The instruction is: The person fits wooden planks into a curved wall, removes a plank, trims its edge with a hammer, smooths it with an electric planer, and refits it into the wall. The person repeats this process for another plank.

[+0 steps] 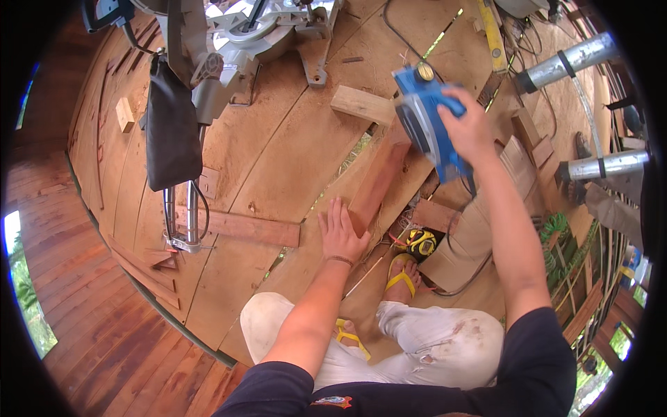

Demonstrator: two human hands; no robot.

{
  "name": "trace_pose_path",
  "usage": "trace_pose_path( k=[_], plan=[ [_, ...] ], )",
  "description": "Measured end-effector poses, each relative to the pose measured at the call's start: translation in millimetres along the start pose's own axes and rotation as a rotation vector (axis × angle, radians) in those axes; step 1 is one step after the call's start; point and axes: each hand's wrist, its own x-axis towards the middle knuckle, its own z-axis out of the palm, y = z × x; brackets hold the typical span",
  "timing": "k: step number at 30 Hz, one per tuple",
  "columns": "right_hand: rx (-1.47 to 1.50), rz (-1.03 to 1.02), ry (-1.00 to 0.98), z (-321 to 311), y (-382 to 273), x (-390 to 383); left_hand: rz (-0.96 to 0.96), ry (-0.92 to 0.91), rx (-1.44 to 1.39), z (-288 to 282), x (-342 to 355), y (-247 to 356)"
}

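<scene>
My right hand (467, 125) is wrapped round the handle of a blue electric planer (425, 119), which is tilted and slightly blurred near the far end of a reddish wooden board (381, 182). Whether the planer touches the board I cannot tell. At the board's near end my left hand (343, 233) lies flat, fingers stretched out along its edge. A pale wood block (363, 105) lies across the work surface by the board's far end. The planer's underside partly faces left, and its dark cord hangs down by my right wrist.
A mitre saw (257, 35) with a black dust bag (171, 125) stands at the far left. Another reddish board (253, 228) lies left of my left hand. A yellow tape measure (421, 242) and cardboard (455, 257) lie near my foot. A yellow level (492, 38) lies at the far right.
</scene>
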Motion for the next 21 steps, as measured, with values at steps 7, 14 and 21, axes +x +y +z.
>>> trace_pose_path(
  k=[7, 14, 21],
  plan=[
    [0.023, 0.109, -0.001, 6.6, -0.4, -22.4, -0.021, -0.031, 0.004, -1.3, -0.5, 0.2],
    [-0.028, 0.106, -0.079, 26.5, -3.6, 44.6, 0.03, 0.044, 0.011, 3.0, 0.4, -1.3],
    [-0.097, 0.016, 0.049, 36.4, -4.8, 91.3, -0.009, -0.03, 0.022, 2.5, -0.4, -1.5]
  ],
)
